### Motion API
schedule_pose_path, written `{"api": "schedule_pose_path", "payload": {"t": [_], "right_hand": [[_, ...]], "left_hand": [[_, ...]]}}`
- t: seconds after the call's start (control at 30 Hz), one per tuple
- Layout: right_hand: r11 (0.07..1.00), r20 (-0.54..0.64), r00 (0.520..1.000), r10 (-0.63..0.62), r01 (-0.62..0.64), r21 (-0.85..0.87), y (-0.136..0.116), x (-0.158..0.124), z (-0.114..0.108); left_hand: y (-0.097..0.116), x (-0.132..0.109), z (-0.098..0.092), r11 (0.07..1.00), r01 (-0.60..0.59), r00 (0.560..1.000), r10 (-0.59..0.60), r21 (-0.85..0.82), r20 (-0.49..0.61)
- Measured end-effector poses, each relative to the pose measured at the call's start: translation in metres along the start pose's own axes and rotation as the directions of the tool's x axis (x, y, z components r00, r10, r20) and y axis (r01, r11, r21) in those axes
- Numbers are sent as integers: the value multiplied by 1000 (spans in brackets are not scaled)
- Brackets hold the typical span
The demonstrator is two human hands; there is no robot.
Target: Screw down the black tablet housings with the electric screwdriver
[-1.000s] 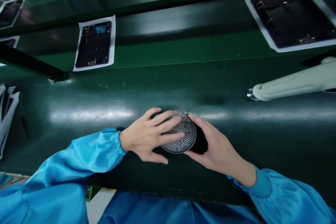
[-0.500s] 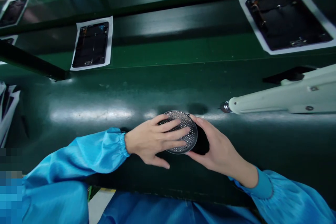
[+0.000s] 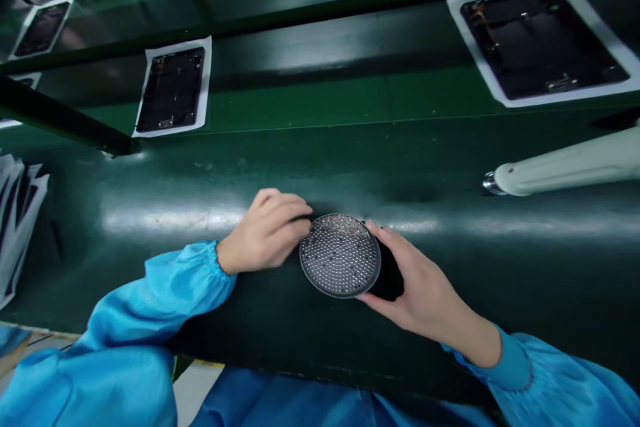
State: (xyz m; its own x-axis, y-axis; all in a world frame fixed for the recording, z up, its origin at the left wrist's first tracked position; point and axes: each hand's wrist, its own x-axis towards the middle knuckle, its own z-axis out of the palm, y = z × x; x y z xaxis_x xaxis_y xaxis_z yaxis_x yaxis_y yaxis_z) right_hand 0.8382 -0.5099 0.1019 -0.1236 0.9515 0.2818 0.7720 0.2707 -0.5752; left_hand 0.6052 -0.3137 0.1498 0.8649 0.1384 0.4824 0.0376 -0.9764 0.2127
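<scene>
A round, dark-rimmed dish [image 3: 341, 257] with a perforated, silvery face lies on the green bench. Small shiny bits, apparently screws, are gathered along its far side. My right hand [image 3: 420, 280] grips the dish's right side, thumb and fingers curved round the rim. At the upper left rim is my left hand [image 3: 270, 230], its fingers curled and closed. Whether anything is pinched in them cannot be made out.
A pale green, screwdriver-like tool [image 3: 565, 163] with a metal tip reaches in from the right. Dark tablet-like panels on white sheets, one left [image 3: 173, 90] and one right [image 3: 545, 40], lie along the back. Stacked sheets [image 3: 20, 220] stand at the far left beside a dark bar [image 3: 65, 113].
My left hand has drawn back leftward off the dish's face, and its spread fingers have curled closed. The green tool has shifted right. My right hand keeps its hold on the dish.
</scene>
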Motion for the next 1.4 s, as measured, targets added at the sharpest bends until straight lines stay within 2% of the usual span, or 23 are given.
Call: {"api": "schedule_pose_path", "payload": {"t": [0.07,0.13,0.23,0.4,0.5,0.6,0.7,0.83,0.9,1.0,1.1,1.17,1.23,1.3,1.4], "right_hand": [[998,33,998,-50,51,-23,0,0,-4],[992,104,988,-111,118,-55,1,3,-9],[974,196,966,-171,195,-115,7,13,-15],[973,176,977,-122,153,-173,18,23,-22],[964,232,957,-175,214,-156,18,24,-24],[961,229,961,-155,201,-188,16,23,-27],[971,195,970,-142,175,-164,12,21,-30],[952,214,953,-216,254,-171,5,21,-28],[942,230,950,-211,260,-211,3,23,-25],[944,197,971,-137,188,-271,2,27,-26],[928,192,965,-177,229,-293,0,30,-30],[899,185,951,-247,296,-321,-4,31,-31],[875,135,944,-302,330,-353,-7,32,-30],[883,78,948,-308,316,-348,-8,32,-28],[919,59,967,-248,254,-301,-6,27,-22]], "left_hand": [[-13,-5,-5,992,124,990,-124,-7,-66],[-24,-11,-10,980,199,975,-201,-29,-96],[-30,-19,-11,968,249,966,-251,-42,-68],[-27,-24,-4,959,273,960,-277,-72,-49],[-24,-24,0,957,277,957,-282,-83,-60],[-25,-25,-3,955,291,954,-294,-62,-54],[-32,-29,-12,934,355,931,-351,29,-99],[-50,-34,-23,889,444,890,-423,114,-168],[-56,-36,-25,887,449,889,-431,107,-154],[-60,-38,-23,883,459,886,-447,98,-123],[-59,-40,-24,854,498,867,-488,152,-98],[-62,-41,-28,814,534,843,-533,229,-74],[-74,-42,-35,747,577,801,-596,330,-55],[-96,-40,-47,645,628,736,-675,436,-63],[-140,-35,-72,454,702,601,-791,548,-114]]}}
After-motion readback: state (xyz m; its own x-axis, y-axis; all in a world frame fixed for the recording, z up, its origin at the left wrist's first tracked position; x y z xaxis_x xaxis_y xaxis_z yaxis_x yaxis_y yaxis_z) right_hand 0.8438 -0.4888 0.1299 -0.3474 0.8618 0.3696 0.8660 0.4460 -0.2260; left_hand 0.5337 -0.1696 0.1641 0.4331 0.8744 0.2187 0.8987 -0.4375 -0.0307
